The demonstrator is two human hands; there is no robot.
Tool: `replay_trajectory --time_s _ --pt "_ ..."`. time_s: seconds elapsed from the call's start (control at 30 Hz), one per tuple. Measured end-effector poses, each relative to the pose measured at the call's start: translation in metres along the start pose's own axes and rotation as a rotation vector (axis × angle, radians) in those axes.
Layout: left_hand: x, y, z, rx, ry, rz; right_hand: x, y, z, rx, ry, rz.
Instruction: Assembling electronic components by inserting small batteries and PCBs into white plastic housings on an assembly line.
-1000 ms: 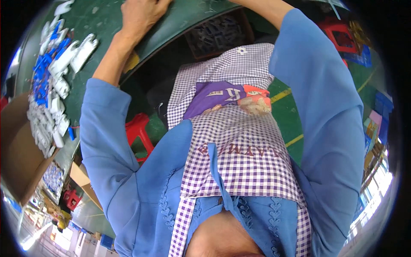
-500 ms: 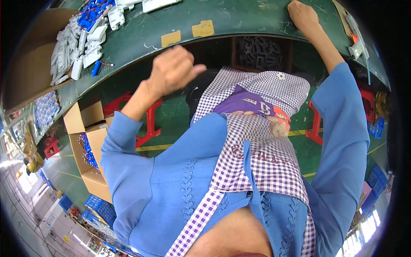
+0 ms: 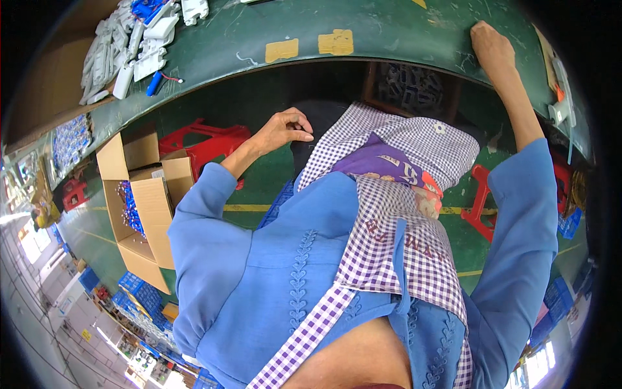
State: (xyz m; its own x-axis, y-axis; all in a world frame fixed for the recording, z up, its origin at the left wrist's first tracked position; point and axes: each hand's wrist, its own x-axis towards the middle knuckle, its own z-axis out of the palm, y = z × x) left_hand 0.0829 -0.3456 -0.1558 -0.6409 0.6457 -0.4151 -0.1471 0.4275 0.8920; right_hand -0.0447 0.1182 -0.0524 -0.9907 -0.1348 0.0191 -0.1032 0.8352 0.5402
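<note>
My left hand (image 3: 283, 129) hangs in front of the table edge, beside the dark cloth over my leg and my checked apron (image 3: 337, 133). Its fingers are loosely bent, the thumb stands apart from them, and nothing shows between. At the far right, my right hand (image 3: 494, 52) rests on the green tabletop (image 3: 414, 35) close to its near edge. Those fingers are curled into a fist; the inside is hidden, so whether anything is in it does not show. Both hands are well away from the pile of white plastic housings (image 3: 107, 58).
At the far left, a blue battery (image 3: 154, 83) with thin wires lies beside an open carton (image 3: 39, 97). Another carton (image 3: 154, 223) holds small blue parts. Red stools (image 3: 204, 146) stand under the table, as does a box of grey parts (image 3: 414, 87). Tape patches (image 3: 335, 42) mark the tabletop.
My left hand has dropped from the table edge toward my lap, and its fingers have loosened. My right fist stays on the tabletop. The whole view has shifted a little.
</note>
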Motion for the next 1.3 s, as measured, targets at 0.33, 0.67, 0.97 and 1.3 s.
replay_trajectory --time_s 0.33,0.67,0.97,1.3 --pt "-0.019 -0.023 -0.018 -0.531 0.315 -0.26 -0.009 -0.004 -0.023 -0.036 -0.042 0.014" --pt "-0.063 -0.105 -0.073 -0.029 1.057 -0.429 -0.01 -0.007 -0.028 -0.047 -0.037 -0.015" --pt "-0.051 0.03 0.036 -0.018 0.303 0.137 -0.016 -0.008 -0.039 -0.087 -0.088 0.006" --pt "0.006 0.015 0.014 0.045 0.544 0.03 -0.007 -0.013 -0.052 -0.024 -0.213 0.163"
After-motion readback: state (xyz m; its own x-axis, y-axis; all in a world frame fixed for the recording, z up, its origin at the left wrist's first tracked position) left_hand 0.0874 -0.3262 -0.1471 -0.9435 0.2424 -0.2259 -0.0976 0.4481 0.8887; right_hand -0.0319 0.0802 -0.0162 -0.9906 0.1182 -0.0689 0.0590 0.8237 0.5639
